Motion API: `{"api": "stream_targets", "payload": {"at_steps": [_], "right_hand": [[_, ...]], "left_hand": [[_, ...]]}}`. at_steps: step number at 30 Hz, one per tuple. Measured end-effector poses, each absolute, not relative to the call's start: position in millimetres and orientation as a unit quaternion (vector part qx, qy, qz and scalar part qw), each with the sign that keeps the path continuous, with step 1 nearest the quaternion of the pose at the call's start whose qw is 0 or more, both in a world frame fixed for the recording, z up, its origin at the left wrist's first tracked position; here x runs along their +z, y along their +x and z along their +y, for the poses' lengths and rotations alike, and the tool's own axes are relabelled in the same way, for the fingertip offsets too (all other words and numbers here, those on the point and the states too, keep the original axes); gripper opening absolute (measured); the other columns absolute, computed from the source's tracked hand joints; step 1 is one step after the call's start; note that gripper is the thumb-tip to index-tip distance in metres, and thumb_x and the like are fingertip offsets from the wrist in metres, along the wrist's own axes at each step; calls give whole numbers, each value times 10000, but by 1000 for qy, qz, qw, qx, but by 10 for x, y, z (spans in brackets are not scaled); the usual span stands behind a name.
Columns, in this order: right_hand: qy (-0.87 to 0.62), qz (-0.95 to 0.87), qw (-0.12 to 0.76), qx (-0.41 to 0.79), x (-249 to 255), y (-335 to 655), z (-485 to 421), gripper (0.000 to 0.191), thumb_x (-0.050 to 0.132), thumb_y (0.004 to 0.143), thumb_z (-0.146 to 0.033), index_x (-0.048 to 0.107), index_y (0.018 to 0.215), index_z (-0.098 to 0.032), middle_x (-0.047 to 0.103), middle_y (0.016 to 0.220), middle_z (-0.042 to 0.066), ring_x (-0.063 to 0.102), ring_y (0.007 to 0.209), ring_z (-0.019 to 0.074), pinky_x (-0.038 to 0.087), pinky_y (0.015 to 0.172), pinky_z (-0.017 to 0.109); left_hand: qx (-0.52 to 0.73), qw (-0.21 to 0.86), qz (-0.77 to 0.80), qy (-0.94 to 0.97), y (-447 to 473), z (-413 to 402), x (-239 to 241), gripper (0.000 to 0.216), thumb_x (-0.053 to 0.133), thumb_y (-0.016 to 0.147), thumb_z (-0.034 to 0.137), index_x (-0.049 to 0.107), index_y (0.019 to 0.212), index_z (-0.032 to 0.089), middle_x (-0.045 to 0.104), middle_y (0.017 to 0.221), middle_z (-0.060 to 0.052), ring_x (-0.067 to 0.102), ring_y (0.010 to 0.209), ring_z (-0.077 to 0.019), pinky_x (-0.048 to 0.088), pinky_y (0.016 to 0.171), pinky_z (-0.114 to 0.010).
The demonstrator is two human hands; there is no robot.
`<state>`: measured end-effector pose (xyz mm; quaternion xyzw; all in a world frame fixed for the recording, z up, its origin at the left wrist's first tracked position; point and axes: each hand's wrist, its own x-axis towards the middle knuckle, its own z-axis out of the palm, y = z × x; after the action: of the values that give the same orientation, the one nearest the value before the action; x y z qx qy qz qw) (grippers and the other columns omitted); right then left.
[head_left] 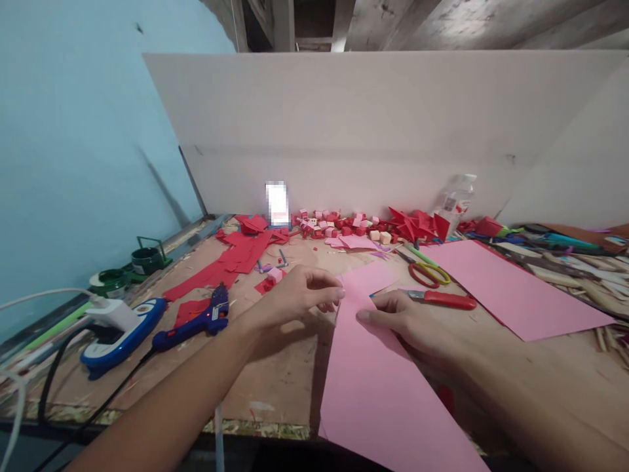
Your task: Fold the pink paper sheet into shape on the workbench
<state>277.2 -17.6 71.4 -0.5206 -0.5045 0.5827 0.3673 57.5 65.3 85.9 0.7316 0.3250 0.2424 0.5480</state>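
Note:
A long sheet of pink paper (378,393) slants from the table's front edge up to my hands, its far end bent or creased toward the right. My left hand (314,292) is closed, thumb and fingertips pinching the paper's left edge. From the other side my right hand (400,314) grips the same paper, thumb on top and the other fingers partly hidden. Just beyond the right hand lies a red-handled utility knife (449,300). Scissors with red and yellow handles (430,274) rest a little farther back.
A blue glue gun (196,326) and a blue-white power strip (122,341) lie at left. Red paper strips (226,262), small folded cubes (339,225), a bright-screened phone (278,204) and a plastic bottle (458,202) line the back. Another pink sheet (515,288) and wood scraps lie at right.

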Motion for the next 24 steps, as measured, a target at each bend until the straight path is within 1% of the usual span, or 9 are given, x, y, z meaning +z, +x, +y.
{"api": "stream_targets", "payload": {"at_steps": [3, 6, 9, 12, 14, 19, 24], "right_hand": [[-512, -557, 339, 559, 705, 2754, -154, 450, 791, 799, -462, 488, 597, -198, 380, 556, -63, 287, 499, 93, 169, 486, 275], [-512, -572, 370, 522, 668, 2729, -108, 454, 817, 770, -503, 516, 628, -194, 407, 590, -55, 329, 533, 103, 210, 496, 264], [-521, -548, 393, 522, 630, 2704, -84, 468, 789, 791, -530, 490, 637, -205, 386, 573, -64, 313, 515, 99, 195, 474, 259], [-522, -548, 388, 527, 629, 2689, -100, 526, 773, 795, -544, 413, 590, -220, 331, 533, -77, 255, 483, 88, 151, 457, 268], [-521, -551, 384, 528, 646, 2686, -119, 540, 774, 793, -533, 388, 578, -223, 310, 527, -81, 235, 482, 85, 141, 458, 272], [-525, -563, 371, 520, 666, 2692, -125, 498, 745, 821, -509, 413, 587, -219, 317, 527, -77, 238, 489, 90, 139, 460, 276], [-521, -577, 364, 513, 650, 2687, -110, 502, 724, 841, -493, 383, 591, -222, 308, 537, -79, 241, 498, 90, 149, 467, 280]], "left_hand": [[262, 538, 318, 735, 608, 641, 839, 178, 723, 818, 342, 724, 770, 171, 648, 725, 3, 586, 696, -134, 441, 656, -250], [250, 537, 313, 743, 620, 607, 837, 169, 706, 817, 310, 710, 727, 166, 623, 681, 4, 562, 660, -129, 410, 607, -247], [232, 539, 311, 747, 615, 592, 833, 159, 692, 828, 304, 717, 750, 167, 624, 696, 2, 571, 660, -132, 411, 586, -241], [230, 540, 313, 747, 599, 618, 822, 156, 685, 835, 309, 713, 770, 170, 627, 703, 1, 578, 659, -135, 431, 589, -240], [234, 536, 310, 750, 590, 644, 814, 165, 699, 832, 313, 712, 764, 164, 641, 705, -8, 587, 672, -140, 444, 608, -245], [233, 538, 294, 755, 612, 655, 806, 213, 724, 833, 366, 752, 874, 159, 683, 789, -37, 619, 718, -160, 476, 631, -261], [251, 517, 297, 763, 644, 609, 821, 167, 686, 844, 310, 730, 778, 164, 636, 713, -13, 572, 678, -138, 425, 614, -250]]}}
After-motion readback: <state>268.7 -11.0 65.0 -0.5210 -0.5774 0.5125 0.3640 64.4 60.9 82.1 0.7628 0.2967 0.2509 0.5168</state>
